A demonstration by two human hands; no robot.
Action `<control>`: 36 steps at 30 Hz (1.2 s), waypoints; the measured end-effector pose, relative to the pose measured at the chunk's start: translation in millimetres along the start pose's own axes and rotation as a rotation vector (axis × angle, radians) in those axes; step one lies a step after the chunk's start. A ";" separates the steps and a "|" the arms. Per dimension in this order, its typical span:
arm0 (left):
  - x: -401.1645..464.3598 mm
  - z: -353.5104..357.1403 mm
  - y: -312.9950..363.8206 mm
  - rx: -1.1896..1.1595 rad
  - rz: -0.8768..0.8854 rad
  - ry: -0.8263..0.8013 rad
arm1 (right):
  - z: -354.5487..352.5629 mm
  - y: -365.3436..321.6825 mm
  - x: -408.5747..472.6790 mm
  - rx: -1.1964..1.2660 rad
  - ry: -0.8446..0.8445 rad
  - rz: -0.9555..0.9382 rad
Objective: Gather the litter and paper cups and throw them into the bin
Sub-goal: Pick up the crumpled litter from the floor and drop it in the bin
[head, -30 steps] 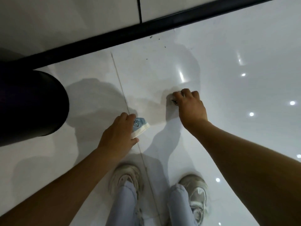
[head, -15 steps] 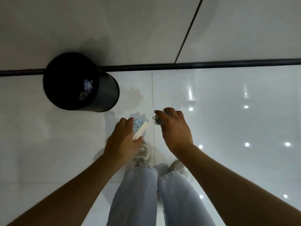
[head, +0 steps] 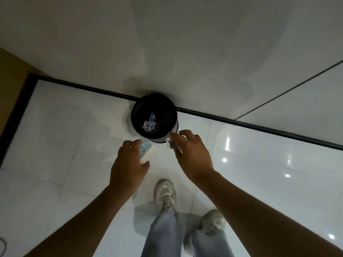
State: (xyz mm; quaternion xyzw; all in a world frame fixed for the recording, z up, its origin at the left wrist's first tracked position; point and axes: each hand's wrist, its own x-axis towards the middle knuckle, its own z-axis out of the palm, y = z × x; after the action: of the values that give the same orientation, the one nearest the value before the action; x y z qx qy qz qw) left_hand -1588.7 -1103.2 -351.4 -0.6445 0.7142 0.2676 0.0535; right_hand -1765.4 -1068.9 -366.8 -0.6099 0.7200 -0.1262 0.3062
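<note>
Head view: looking straight down, both arms reaching out toward 12 o'clock over glossy white floor [head: 55,145].
Bin [head: 137,125]: black, round, standing upright at 12 o'clock from the hands, right up against the dark baseboard [head: 259,127].
Inside bin: crumpled pale paper [head: 150,123] sitting at the bottom.
Left hand [head: 128,164]: fingers curled round a blue cup [head: 146,151], cup tipped on its side, little cartoon print facing up, white rim pointing to 4 o'clock.
Cup spot: just short of the bin's near edge, at about 7 o'clock from the opening.
Right hand [head: 193,154]: fingertips pinching a small crumpled wrapper [head: 171,142], rest of fingers loosely bent.
Wrapper spot: right at the bin's near rim, roughly 5 o'clock of the opening, can't tell if touching.
Feet: two pale sneakers [head: 165,193] and light jeans [head: 163,236] at 6 o'clock, well back from the bin.
Floor extras: ceiling light reflections dotted around 3 o'clock.
</note>
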 end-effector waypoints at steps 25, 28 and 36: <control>83.0 -9.3 0.0 0.073 0.054 -0.066 | 19.9 6.4 54.8 0.053 -0.251 0.438; 118.7 -11.6 17.8 0.106 0.080 -0.085 | 11.7 8.8 50.7 0.062 -0.230 0.396; 143.9 -0.5 33.0 0.343 0.112 -0.125 | 10.9 13.2 48.5 0.117 -0.216 0.370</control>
State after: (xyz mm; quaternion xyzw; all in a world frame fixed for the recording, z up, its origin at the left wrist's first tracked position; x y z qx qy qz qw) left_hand -1643.4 -1230.8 -401.3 -0.5673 0.7795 0.1840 0.1917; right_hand -1772.8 -1110.2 -396.6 -0.4586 0.7742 -0.0434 0.4341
